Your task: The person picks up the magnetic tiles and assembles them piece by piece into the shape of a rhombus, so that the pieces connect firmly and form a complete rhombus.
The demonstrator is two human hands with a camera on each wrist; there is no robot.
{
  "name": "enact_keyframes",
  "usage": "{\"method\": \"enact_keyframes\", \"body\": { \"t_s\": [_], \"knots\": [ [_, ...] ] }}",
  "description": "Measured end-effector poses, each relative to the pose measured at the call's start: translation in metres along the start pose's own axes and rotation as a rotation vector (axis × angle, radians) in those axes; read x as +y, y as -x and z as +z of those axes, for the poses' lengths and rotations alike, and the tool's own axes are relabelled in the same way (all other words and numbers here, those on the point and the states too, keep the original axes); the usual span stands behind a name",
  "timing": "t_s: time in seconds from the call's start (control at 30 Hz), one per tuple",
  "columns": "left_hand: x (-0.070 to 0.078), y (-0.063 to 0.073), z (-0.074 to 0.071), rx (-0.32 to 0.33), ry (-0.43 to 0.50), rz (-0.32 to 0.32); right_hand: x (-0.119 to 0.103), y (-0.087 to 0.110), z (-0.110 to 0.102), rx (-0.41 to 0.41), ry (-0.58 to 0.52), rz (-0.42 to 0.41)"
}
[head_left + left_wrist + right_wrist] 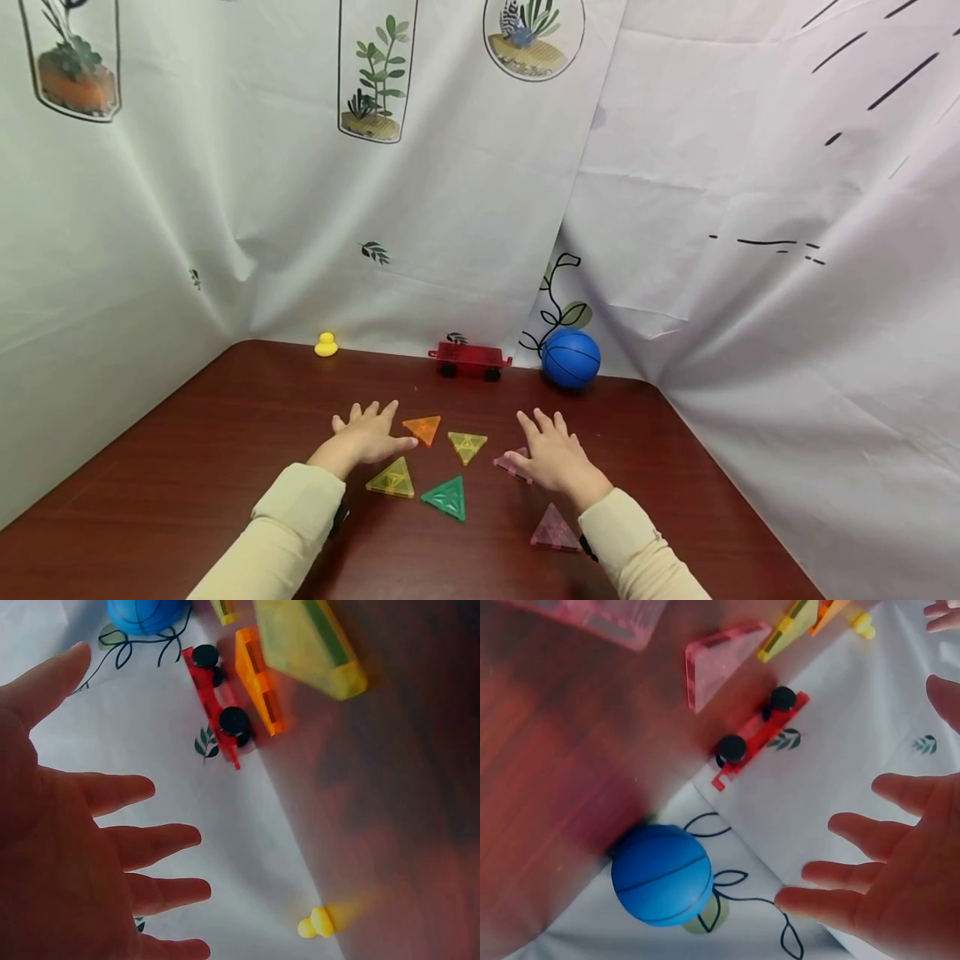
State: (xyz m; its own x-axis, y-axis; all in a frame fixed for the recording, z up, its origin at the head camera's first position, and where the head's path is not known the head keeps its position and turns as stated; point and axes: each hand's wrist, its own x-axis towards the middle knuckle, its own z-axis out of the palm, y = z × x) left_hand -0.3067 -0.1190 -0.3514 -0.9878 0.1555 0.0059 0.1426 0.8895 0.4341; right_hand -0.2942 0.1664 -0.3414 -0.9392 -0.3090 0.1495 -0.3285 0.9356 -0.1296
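My left hand [366, 438] hovers over the table with its fingers spread, nothing in it. Near it lie an orange triangular tile [423, 429] and a yellow triangular tile [393, 480]. Likewise spread and holding nothing, my right hand [553, 457] overlaps a pink triangular tile [512, 467] in the head view, partly hiding it. A second pink tile [555, 531] lies below that wrist. Between the hands are a smaller-looking yellow tile [468, 446] and a green triangular tile [447, 498]. Both wrist views show straight, parted fingers.
Along the back edge of the dark red table [187, 467] stand a yellow rubber duck [326, 344], a red toy wagon [469, 357] with black wheels and a blue ball [571, 358]. A white printed curtain [465, 208] hangs behind and at both sides.
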Motion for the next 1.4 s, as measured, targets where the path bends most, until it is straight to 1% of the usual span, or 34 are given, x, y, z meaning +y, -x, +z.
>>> {"method": "enact_keyframes", "body": {
  "t_s": [0.2, 0.33, 0.4, 0.6, 0.7, 0.87, 1.07, 1.2, 1.3, 1.4],
  "knots": [
    [-0.001, 0.0, 0.01, -0.05, -0.045, -0.016, -0.007, 0.001, 0.009, -0.026, 0.009, -0.044],
    [-0.002, -0.001, 0.013, -0.084, -0.064, -0.023, -0.011, 0.003, 0.012, -0.051, 0.009, -0.061],
    [-0.002, -0.001, 0.014, -0.106, -0.061, -0.021, -0.013, 0.003, 0.013, -0.062, 0.015, -0.068],
    [0.002, -0.001, 0.015, -0.198, -0.04, 0.018, -0.02, 0.003, 0.018, -0.086, 0.047, -0.089],
    [0.005, -0.001, 0.017, -0.226, -0.022, 0.022, -0.025, 0.003, 0.021, -0.102, 0.055, -0.104],
    [0.011, -0.002, 0.02, -0.232, -0.026, 0.027, -0.035, 0.001, 0.026, -0.167, 0.045, -0.119],
    [0.018, -0.007, 0.024, -0.216, -0.115, 0.014, -0.043, -0.004, 0.031, -0.245, 0.038, -0.139],
    [0.019, -0.01, 0.026, -0.217, -0.156, 0.012, -0.048, -0.006, 0.034, -0.258, 0.046, -0.181],
    [0.018, -0.013, 0.027, -0.219, -0.167, 0.002, -0.053, -0.006, 0.036, -0.254, 0.049, -0.211],
    [0.018, -0.016, 0.028, -0.221, -0.169, -0.009, -0.057, -0.007, 0.038, -0.244, 0.057, -0.212]
  ]
}}
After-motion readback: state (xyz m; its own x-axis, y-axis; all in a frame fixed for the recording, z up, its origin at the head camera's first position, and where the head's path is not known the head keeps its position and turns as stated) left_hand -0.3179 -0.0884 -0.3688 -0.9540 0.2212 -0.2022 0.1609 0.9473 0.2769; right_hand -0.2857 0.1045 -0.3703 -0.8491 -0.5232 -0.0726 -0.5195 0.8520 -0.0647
